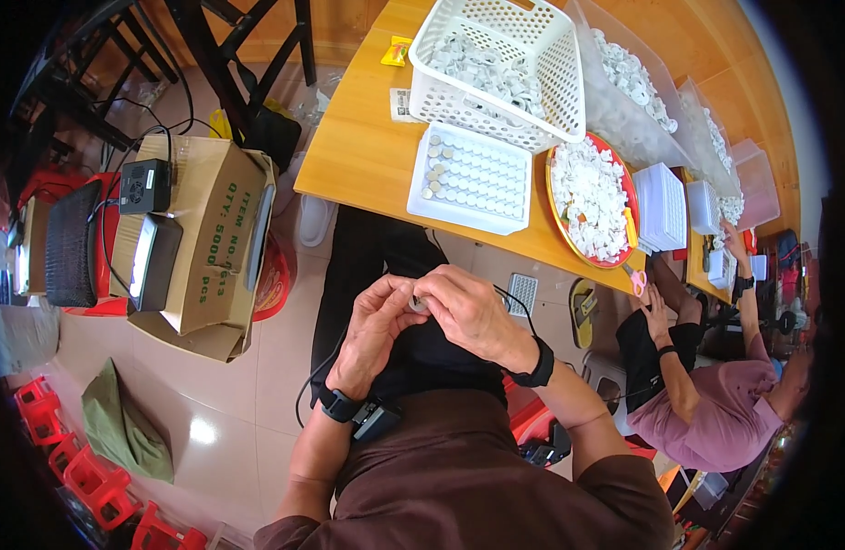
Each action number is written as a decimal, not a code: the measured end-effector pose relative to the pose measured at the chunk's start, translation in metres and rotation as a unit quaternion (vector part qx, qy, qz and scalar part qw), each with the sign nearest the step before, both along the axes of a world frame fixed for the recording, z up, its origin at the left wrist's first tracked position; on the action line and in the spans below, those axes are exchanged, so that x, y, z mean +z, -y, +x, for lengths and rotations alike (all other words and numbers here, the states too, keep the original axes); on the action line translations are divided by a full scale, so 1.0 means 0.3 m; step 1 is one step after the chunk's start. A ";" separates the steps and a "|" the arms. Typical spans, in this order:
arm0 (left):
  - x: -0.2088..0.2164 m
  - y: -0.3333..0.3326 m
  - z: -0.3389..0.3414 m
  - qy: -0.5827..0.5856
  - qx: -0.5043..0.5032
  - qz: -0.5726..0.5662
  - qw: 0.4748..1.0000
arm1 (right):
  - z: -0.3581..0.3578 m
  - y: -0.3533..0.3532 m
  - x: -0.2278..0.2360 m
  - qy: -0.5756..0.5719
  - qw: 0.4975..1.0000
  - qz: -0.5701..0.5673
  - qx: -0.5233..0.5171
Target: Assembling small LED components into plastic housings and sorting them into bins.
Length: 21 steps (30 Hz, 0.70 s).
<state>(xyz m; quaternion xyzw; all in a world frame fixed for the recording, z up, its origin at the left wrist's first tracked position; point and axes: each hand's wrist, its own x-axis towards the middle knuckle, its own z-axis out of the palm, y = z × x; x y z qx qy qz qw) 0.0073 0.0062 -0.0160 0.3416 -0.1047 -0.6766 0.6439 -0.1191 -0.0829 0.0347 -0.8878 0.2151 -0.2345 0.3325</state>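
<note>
1. Pinching a small, greyish-white piece (419, 303) between the fingertips of the bare left hand (381, 321) and the bare right hand (468, 312), brought close together above the lap, on the near side of the shallow, white plastic tray (468, 218) with rows of round cells.
2. Beneath the tray, stretching away to its left and right: a glossy, orange-brown wooden table (354, 137).
3. Inside the tray, mostly toward its left side: flat, round silver-grey discs (429, 193).
4. Just beyond the tray: a white, perforated plastic basket (491, 117), partly filled with loose greyish bits (487, 73).
5. Beyond the tray and to its left: a small, shiny yellow packet (396, 51).
6. Right of the tray: a round, red-rimmed platter (622, 163) heaped with crumpled-looking white bits (587, 197); past that, a neat stack of white plastic trays (662, 206).
7. Well right of the tray: seated, a co-worker in a mauve shirt (707, 412), reaching one hand toward more white containers.
8. Well left of the tray: a tan cardboard box (198, 247) with green print, standing on pale, glossy floor tiles (212, 394).
9. Nearer than the tray, far to its left: a crumpled, olive-green cloth (120, 426) and bright red plastic stools (93, 477).
</note>
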 end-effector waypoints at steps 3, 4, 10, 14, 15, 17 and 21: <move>-0.003 0.001 0.001 0.010 0.005 0.003 1.000 | 0.001 -0.006 -0.001 -0.007 1.000 -0.003 -0.005; -0.001 0.001 0.001 0.013 0.005 0.003 1.000 | 0.001 -0.007 -0.002 -0.010 1.000 -0.005 -0.005; 0.016 0.004 0.008 0.023 0.010 0.003 1.000 | 0.001 0.015 -0.020 0.029 0.996 0.083 -0.032; 0.012 -0.002 0.006 0.007 0.012 0.006 1.000 | -0.002 0.005 -0.026 0.020 0.998 0.048 -0.030; 0.008 -0.005 0.006 0.007 0.012 0.007 1.000 | -0.003 0.007 -0.031 0.012 0.998 0.063 -0.022; 0.000 -0.008 0.005 0.011 0.008 0.007 1.000 | -0.008 0.015 -0.030 0.003 0.997 0.078 -0.013; 0.010 -0.003 0.003 0.021 0.002 0.001 1.000 | -0.012 0.032 -0.023 -0.002 0.985 0.170 -0.001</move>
